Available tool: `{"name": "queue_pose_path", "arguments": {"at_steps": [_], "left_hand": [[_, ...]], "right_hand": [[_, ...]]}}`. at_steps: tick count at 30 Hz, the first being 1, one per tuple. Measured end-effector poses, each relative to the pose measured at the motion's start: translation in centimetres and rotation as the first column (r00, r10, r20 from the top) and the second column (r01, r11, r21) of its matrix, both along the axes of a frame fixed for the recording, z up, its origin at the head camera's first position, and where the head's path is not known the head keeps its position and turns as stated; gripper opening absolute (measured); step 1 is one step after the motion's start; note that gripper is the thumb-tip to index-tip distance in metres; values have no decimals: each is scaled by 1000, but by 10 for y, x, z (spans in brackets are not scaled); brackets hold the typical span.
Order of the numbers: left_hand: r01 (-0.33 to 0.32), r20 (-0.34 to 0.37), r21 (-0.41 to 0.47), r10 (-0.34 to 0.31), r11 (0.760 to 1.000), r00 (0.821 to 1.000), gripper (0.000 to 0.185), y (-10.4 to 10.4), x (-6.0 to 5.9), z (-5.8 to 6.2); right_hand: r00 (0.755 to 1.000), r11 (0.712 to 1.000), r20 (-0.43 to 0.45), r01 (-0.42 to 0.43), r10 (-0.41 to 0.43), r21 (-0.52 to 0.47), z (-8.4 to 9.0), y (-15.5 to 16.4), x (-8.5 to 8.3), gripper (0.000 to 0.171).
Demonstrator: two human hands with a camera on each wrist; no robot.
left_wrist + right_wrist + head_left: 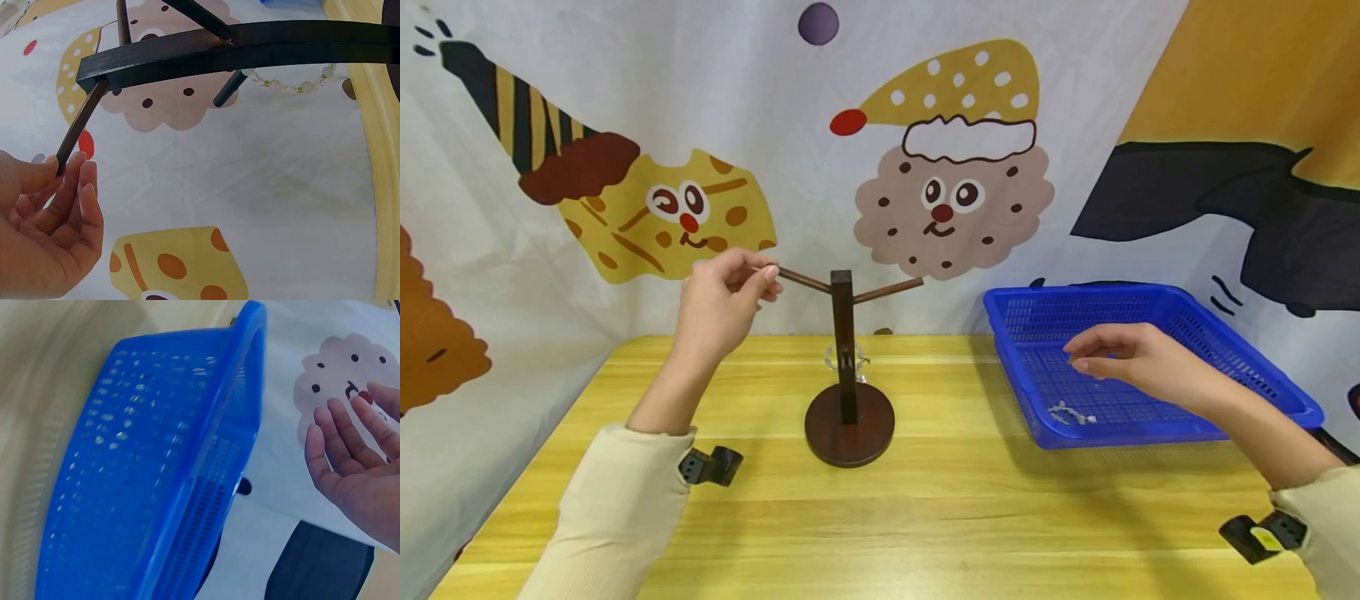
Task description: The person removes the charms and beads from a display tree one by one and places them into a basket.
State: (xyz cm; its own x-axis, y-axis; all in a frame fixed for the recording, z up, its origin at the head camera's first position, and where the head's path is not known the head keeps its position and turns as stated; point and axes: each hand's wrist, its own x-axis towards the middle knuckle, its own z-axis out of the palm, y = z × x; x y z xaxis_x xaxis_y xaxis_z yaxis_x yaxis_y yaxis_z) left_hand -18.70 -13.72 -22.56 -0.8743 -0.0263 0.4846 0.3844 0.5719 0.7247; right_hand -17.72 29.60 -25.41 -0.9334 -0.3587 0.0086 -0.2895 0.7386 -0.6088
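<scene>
A dark wooden stand (842, 312) with a round base (827, 433) and several pegs stands upright on the table. My left hand (722, 296) pinches the tip of its upper left peg (805, 278) between thumb and fingers, as the left wrist view shows too. From a lower peg (230, 89) hangs a clear beaded bracelet (306, 87) with small green beads. My right hand (1157, 367) is over the blue basket (1009, 367), fingers loosely bent and nothing between them. Inside the basket, near its front left corner, lies another clear beaded bracelet (1070, 413).
The light wood table (940, 517) carries the stand at its middle and the basket to the right. Behind them hangs a pale cloth (805, 150) printed with cartoon food figures. Dark wrist cameras (710, 466) sit on both sleeves.
</scene>
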Motion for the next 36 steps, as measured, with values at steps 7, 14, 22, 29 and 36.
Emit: {"name": "queue_pose_path", "arguments": {"at_steps": [7, 14, 22, 29, 36], "left_hand": [[2, 3, 3, -2, 1000, 1000, 21, 0, 0, 0], [2, 6, 10, -2, 1000, 1000, 21, -1, -1, 0], [-1, 18, 13, 1, 1000, 1000, 22, -1, -1, -1], [6, 26, 28, -6, 1000, 1000, 22, -1, -2, -1], [0, 26, 21, -1, 1000, 1000, 22, -1, -1, 0]], "right_hand": [[998, 997, 10, -64, 65, -45, 5, -23, -6, 21], [991, 988, 19, -132, 134, -86, 12, -53, -15, 19], [978, 974, -41, -209, 206, -93, 24, -87, -21, 17], [970, 967, -75, -238, 232, -89, 30, -109, -28, 21], [953, 952, -124, -289, 276, -100, 38, -125, -33, 35]]}}
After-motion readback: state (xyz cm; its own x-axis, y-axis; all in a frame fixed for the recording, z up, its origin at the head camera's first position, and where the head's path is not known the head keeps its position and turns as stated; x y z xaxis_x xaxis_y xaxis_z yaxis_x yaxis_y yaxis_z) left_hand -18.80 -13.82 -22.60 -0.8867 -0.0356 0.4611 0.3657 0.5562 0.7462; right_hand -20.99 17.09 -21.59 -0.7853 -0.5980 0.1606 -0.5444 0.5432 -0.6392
